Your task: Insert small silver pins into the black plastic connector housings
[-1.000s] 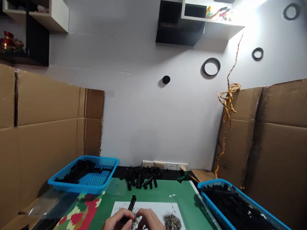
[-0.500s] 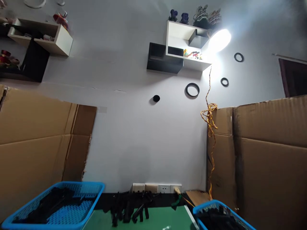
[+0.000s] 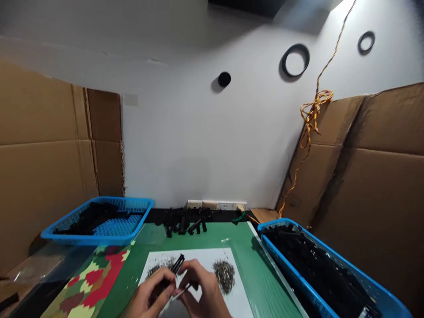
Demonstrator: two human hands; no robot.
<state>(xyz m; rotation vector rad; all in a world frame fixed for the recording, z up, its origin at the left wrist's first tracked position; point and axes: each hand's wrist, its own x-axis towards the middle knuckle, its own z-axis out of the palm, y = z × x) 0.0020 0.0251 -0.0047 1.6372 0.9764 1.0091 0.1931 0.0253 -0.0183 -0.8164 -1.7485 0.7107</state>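
My left hand (image 3: 153, 291) is closed around a slim black part (image 3: 178, 263), which looks like plastic and points up and away from me. Close beside it, my right hand (image 3: 204, 285) has its fingers bent in a pinch. A thin pale sliver (image 3: 182, 291) shows at its fingertips, too small to name. Both hands are over a white sheet (image 3: 241, 291). On the sheet lies a heap of tiny dark metallic pieces (image 3: 224, 276) to the right, and a looser spread of similar pieces (image 3: 159, 263) is partly hidden behind my left hand.
A blue basket (image 3: 145, 216) with black parts stands at the left, a longer blue basket (image 3: 298, 276) full of black parts at the right. Several black pieces (image 3: 182, 226) lie at the back of the green mat (image 3: 212, 238). Cardboard panels (image 3: 380, 194) flank both sides.
The view has tilted down from the wall and shelves to the work surface. My hands, the black part and the white sheet have come into sight.
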